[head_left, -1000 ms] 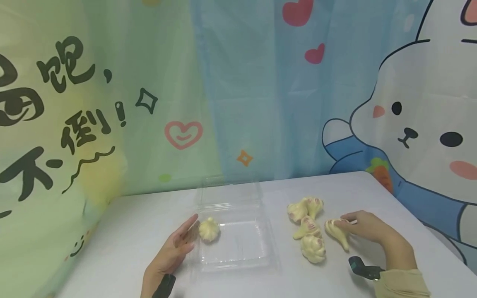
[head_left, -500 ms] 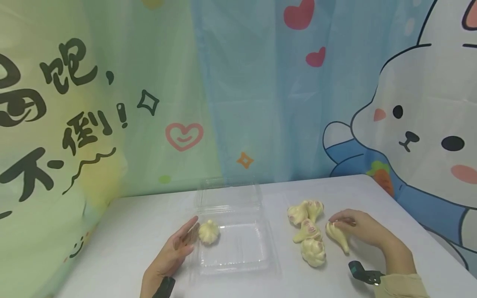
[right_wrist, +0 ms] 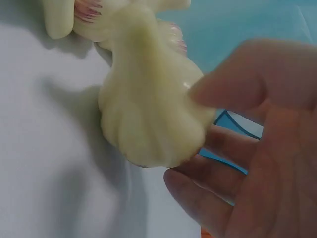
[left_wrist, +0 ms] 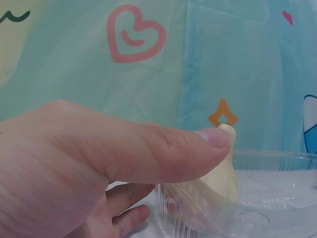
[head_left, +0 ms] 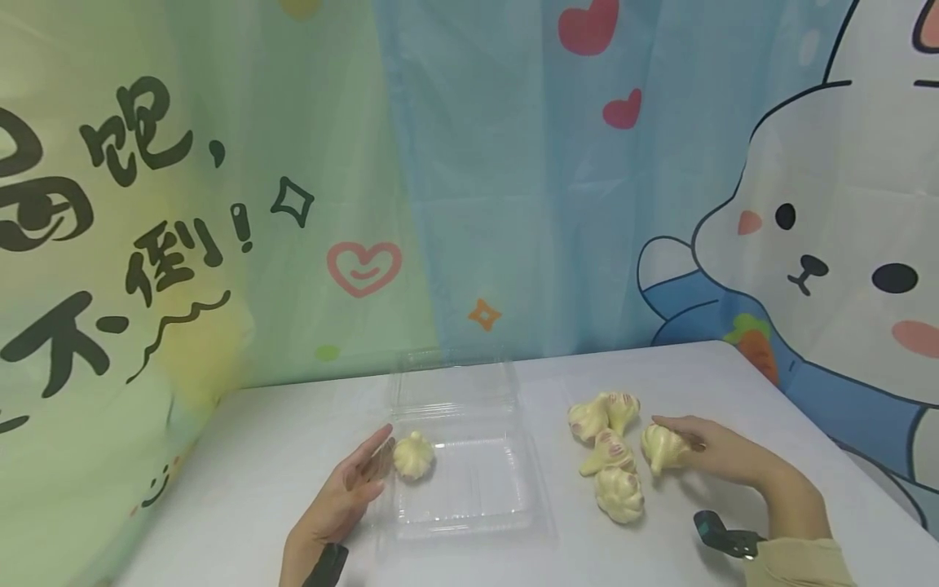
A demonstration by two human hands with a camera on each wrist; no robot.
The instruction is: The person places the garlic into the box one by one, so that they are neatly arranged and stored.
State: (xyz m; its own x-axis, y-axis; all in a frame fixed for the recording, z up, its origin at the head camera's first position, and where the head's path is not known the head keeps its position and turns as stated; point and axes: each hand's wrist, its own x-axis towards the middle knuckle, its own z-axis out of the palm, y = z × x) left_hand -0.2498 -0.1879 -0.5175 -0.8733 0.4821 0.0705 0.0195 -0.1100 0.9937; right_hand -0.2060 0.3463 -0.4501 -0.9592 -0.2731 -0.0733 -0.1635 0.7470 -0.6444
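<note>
My right hand (head_left: 722, 450) pinches a pale garlic bulb (head_left: 663, 448) between thumb and fingers at the right. In the right wrist view this garlic bulb (right_wrist: 153, 109) has its stem toward the top and casts a shadow on the table. At the left side of a clear plastic container (head_left: 473, 481), my left hand (head_left: 341, 489) rests with its fingers extended along the wall. Inside the container, by that wall, sits another garlic bulb (head_left: 413, 456). The left wrist view has the thumb (left_wrist: 173, 153) overlapping this bulb's stem (left_wrist: 228, 163).
Several garlic bulbs (head_left: 612, 456) lie in a cluster between the container and my right hand. The container's clear lid (head_left: 453, 387) lies folded back toward the printed curtain (head_left: 484, 204). All stand on a white table (head_left: 242, 481).
The right hand has taken hold of the bulb and turned it, so the stem now points more straight down toward me. The left hand and container have stayed put.
</note>
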